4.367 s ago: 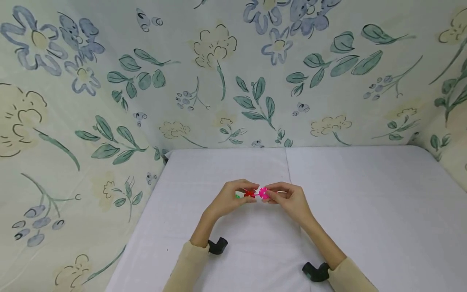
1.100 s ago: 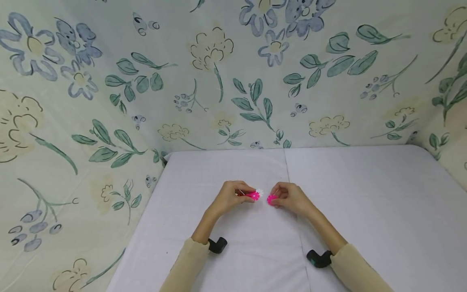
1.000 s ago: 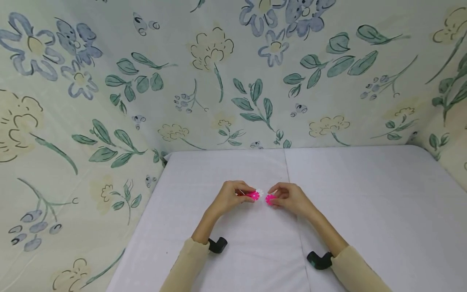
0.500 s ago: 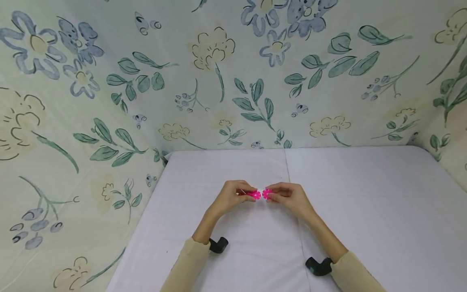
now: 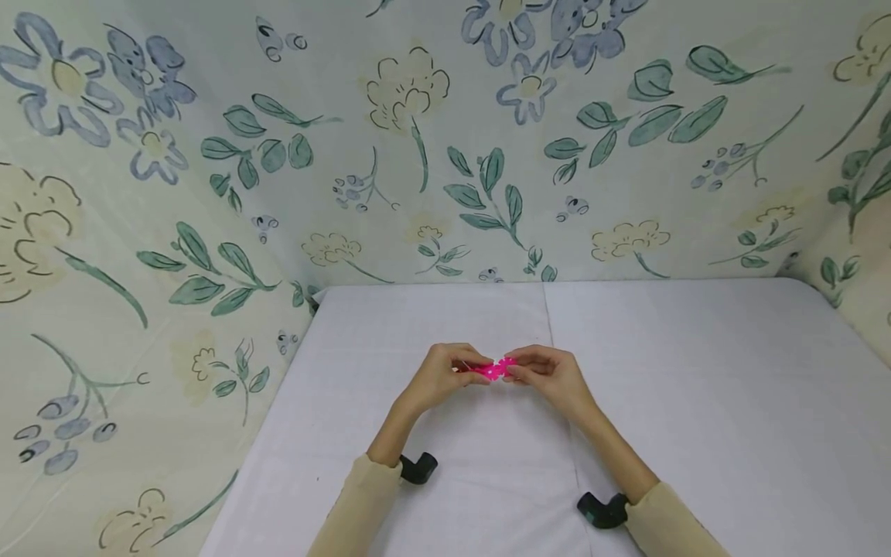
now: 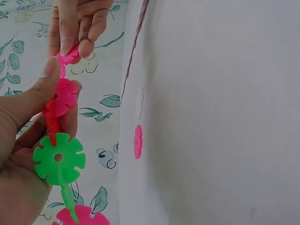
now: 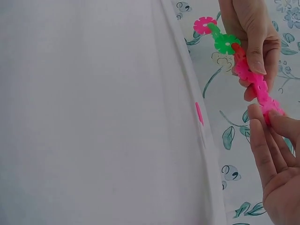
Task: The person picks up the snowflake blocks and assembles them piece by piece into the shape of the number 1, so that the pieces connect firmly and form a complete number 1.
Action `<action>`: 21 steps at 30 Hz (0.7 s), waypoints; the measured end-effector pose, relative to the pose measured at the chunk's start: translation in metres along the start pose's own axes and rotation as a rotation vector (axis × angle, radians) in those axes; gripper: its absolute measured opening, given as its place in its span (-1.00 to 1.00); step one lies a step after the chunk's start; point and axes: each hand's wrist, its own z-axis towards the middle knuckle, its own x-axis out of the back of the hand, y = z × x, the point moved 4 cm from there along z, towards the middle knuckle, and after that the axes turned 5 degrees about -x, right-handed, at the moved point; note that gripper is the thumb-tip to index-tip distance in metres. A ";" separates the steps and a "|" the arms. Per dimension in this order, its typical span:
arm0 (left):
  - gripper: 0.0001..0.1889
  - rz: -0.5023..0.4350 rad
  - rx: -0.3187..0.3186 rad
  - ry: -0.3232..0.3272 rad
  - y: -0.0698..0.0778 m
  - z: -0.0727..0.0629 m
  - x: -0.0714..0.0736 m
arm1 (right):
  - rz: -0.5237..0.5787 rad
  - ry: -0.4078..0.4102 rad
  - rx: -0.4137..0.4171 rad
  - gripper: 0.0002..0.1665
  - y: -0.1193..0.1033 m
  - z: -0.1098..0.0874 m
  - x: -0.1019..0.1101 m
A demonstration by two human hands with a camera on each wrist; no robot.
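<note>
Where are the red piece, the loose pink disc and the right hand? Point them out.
Red piece (image 6: 53, 121): left wrist view, on its narrow visible side.
Loose pink disc (image 6: 138, 142): left wrist view, middle of its visible side.
Right hand (image 7: 281, 180): right wrist view, on the palm.

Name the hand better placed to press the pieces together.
Likely the right hand: it pinches the pink piece at one end of the chain, while the left hand grips further along and could steady the rest.

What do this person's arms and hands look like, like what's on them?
The left sleeve and right sleeve are beige. A black, elbow-shaped gadget sticks out at each sleeve's end. The left hand and right hand are bare, with no gloves or rings showing.
</note>
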 end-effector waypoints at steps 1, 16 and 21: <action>-0.76 -0.002 -0.001 0.000 0.000 0.000 0.000 | 0.004 0.000 -0.001 -0.72 0.000 0.000 0.000; -0.76 0.017 -0.006 -0.017 0.005 0.001 0.003 | 0.020 0.011 0.006 -0.69 -0.002 -0.004 -0.002; -0.76 0.017 0.007 -0.046 0.007 0.000 0.003 | -0.022 0.021 0.018 -0.73 -0.004 -0.005 -0.003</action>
